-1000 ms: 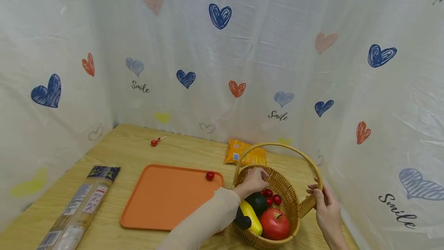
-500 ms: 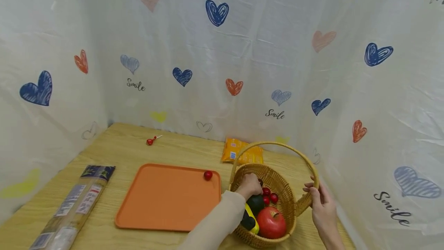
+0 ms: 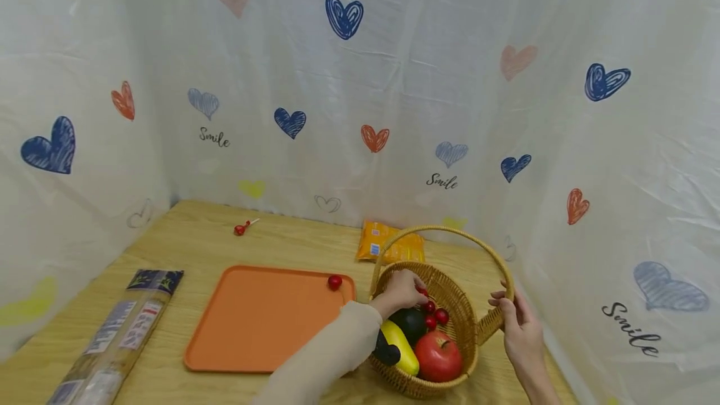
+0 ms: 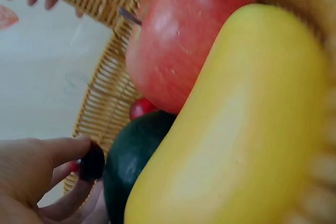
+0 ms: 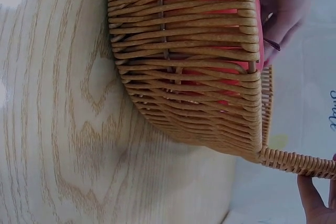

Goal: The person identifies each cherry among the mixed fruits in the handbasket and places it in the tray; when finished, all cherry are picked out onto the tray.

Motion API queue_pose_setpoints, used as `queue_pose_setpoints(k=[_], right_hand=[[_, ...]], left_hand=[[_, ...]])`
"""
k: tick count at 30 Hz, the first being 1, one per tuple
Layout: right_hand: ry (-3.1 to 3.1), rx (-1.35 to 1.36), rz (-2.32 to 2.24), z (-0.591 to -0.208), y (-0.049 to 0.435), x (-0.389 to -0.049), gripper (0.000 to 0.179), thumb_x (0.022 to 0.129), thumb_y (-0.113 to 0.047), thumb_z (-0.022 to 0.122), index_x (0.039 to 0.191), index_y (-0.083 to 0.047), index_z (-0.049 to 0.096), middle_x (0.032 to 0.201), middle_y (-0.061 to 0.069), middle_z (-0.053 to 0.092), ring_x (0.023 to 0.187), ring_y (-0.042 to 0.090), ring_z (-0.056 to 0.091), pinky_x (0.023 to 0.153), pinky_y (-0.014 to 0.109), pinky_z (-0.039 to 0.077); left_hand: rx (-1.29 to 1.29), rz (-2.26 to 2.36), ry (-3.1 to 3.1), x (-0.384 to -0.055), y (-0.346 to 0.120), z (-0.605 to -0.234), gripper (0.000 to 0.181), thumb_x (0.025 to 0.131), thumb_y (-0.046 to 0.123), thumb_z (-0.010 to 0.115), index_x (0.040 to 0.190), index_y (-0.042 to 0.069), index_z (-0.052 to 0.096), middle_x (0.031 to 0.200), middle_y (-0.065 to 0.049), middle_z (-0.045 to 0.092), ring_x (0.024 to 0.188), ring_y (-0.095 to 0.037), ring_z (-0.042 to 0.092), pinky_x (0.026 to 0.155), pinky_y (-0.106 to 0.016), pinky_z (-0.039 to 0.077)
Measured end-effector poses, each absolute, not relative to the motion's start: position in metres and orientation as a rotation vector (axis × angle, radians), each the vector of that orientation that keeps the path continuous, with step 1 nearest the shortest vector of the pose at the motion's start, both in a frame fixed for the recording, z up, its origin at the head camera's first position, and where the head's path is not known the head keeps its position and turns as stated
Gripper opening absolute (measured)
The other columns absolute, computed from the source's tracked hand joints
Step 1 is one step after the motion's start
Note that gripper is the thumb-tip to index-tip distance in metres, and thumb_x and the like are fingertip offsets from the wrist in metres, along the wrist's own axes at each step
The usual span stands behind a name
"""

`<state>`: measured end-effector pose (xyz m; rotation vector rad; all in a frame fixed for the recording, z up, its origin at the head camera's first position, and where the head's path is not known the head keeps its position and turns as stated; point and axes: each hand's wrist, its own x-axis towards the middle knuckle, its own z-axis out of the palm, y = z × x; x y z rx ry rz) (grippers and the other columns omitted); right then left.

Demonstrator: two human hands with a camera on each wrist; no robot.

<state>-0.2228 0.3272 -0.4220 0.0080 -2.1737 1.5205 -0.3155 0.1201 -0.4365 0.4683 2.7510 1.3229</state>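
My left hand (image 3: 400, 291) is inside the wicker basket (image 3: 458, 286). In the left wrist view, its thumb and fingers (image 4: 71, 150) pinch a small dark round fruit (image 4: 93, 161). Close by lie a dark green avocado-like fruit (image 3: 407, 325), several red cherries (image 3: 441, 316), a large red apple (image 3: 439, 356) and a long yellow fruit (image 3: 402, 350). My right hand (image 3: 523, 336) holds the basket's arched handle (image 3: 489, 325) near its base on the right. From the right wrist, the apple's red shows through the weave, with the left hand (image 5: 286, 6) beyond the rim.
An orange tray (image 3: 264, 324) lies left of the basket, with one cherry (image 3: 334, 282) at its far right corner. Behind are an orange packet (image 3: 388, 241) and a red lollipop (image 3: 242, 228). A long clear package (image 3: 124, 336) lies at left. Heart-printed curtains (image 3: 315, 67) surround the table.
My left hand dips deeper into the basket, then comes back up with the dark round fruit between its fingers. The right hand stays on the handle, and the head view shifts slightly.
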Motion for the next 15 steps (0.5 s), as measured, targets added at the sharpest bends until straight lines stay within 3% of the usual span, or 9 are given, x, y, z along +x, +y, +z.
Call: queue_pose_setpoints(k=[10,15], right_hand=[[-2.175,-0.011,1.556,-0.420,0.326,-0.222,0.038,0.102,-0.025,0.043,0.134,-0.007,0.048,0.097,-0.012,0.061,0.092,0.001,0.058,0.069,0.015,0.050],[-2.139,0.020,1.616,-0.421,0.328,-0.222,0.036,0.101,-0.023,0.043,0.133,-0.007,0.049,0.098,-0.010,0.061,0.092,0.002,0.058,0.069,0.016,0.051]], left_hand=[[0.646,1.509,2.593,-0.299,0.090,-0.422,0.020,0.081,0.018,0.076,0.099,0.010,0.073,0.095,0.002,0.067,0.090,-0.016,0.060,0.070,-0.025,0.050],[0.741,1.574,2.526,-0.291,0.077,-0.418,0.021,0.082,0.018,0.075,0.102,0.011,0.072,0.097,0.004,0.066,0.080,-0.007,0.057,0.065,-0.021,0.048]])
